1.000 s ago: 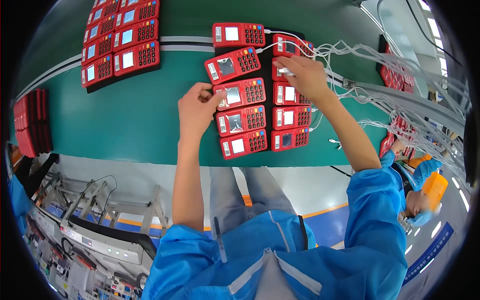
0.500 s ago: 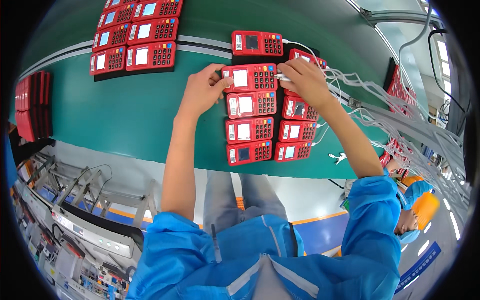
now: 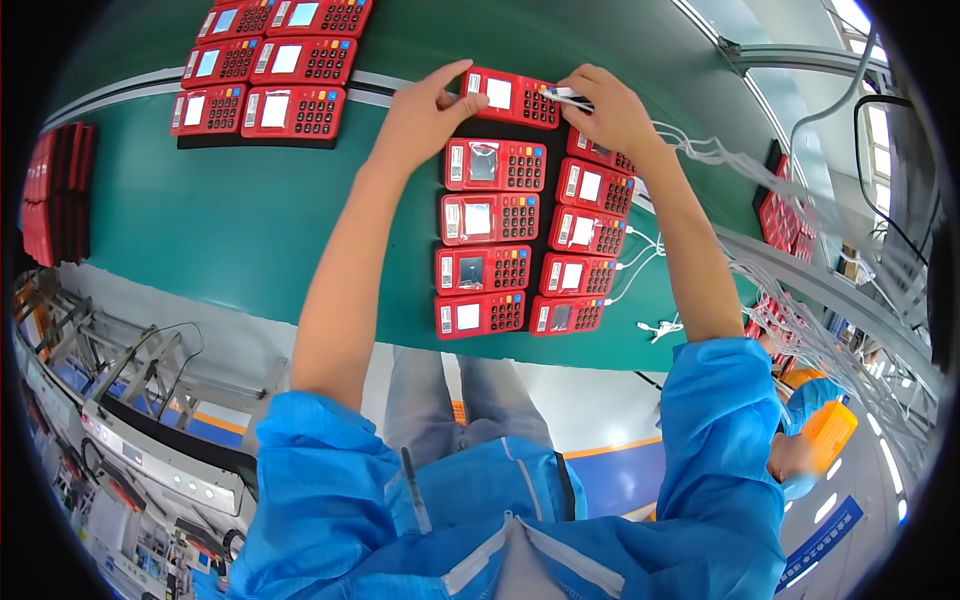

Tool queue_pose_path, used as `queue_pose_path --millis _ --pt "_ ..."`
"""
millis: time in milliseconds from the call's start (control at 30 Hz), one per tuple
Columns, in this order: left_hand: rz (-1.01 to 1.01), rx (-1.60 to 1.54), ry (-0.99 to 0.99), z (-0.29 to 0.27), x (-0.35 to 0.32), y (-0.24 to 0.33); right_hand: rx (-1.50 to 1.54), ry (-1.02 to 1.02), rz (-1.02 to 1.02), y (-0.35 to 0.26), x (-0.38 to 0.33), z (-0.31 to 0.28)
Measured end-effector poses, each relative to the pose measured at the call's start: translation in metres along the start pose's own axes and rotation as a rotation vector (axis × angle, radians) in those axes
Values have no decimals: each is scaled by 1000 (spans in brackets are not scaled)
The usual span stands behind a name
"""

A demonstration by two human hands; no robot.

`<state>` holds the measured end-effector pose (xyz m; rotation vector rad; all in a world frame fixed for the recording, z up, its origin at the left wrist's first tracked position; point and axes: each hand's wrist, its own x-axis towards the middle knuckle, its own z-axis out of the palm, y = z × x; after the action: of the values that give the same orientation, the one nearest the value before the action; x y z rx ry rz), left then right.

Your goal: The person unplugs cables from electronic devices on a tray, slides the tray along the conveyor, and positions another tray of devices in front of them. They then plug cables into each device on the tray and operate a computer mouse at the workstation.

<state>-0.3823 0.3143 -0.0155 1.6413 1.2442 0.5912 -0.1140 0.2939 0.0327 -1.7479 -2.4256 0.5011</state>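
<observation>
Two columns of red card payment terminals lie in front of me on a dark mat. My left hand (image 3: 430, 115) grips the left end of the farthest terminal (image 3: 519, 101) in the left column, thumb on top beside its lit screen. At that terminal's right end, my right hand (image 3: 612, 115) pinches a white cable plug (image 3: 566, 97) against or just beside its edge; whether it is inserted I cannot tell. Just nearer lies another terminal (image 3: 513, 165) with a greyish screen under clear film. The right column's far terminal (image 3: 597, 150) is partly hidden under my right hand.
White cables (image 3: 645, 262) run to several right-column terminals; loose plugs (image 3: 660, 328) lie near the front edge of the green table (image 3: 240, 240). More terminals (image 3: 290, 112) stand in rows at the far left, stacked ones (image 3: 55, 190) at the left end. A metal rail (image 3: 830, 290) and bundled cables border the right. Another person (image 3: 808, 430) is at lower right.
Both hands have moved from the second terminal in the left column to the farthest one. The farthest terminal's screen has turned from dark to lit; the second one's has turned from lit to greyish.
</observation>
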Motion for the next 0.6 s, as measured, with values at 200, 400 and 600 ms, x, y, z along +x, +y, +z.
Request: queue_pose_path --millis 200,400,600 --pt "48 -16 -54 0 5 -3 10 63 -124 6 -10 2" --pt "31 -26 -82 -6 6 -7 75 181 -152 -3 -10 -4" --pt "29 6 -148 -13 11 -11 144 90 32 -12 -15 -2"
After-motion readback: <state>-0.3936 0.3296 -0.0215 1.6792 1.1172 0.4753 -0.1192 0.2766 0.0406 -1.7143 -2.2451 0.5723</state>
